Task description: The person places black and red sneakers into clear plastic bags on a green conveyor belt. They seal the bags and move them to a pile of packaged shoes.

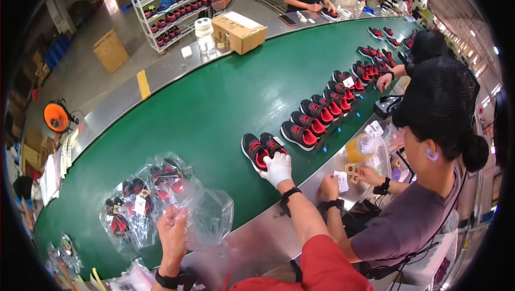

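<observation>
My right hand [278, 169], in a white glove, grips the heel end of a pair of black sneakers [251, 148] with red linings, which rests on the green conveyor belt [214, 114]. A small white tag lies on the right shoe of that pair. Closer to me on the left, my bare left hand [173, 226] is closed on a clear plastic bag [212, 213] that spreads out to its right. Just beyond that hand lie bagged sneakers [140, 197], black and red under crinkled film.
Several sneakers [316, 111] line the belt's right side. At my right, a co-worker [413, 200] in a dark cap handles paper tags [341, 181]. A cardboard box [240, 31] and a white-capped bottle [204, 36] stand on the far ledge. More bagged items [67, 251] lie lower left.
</observation>
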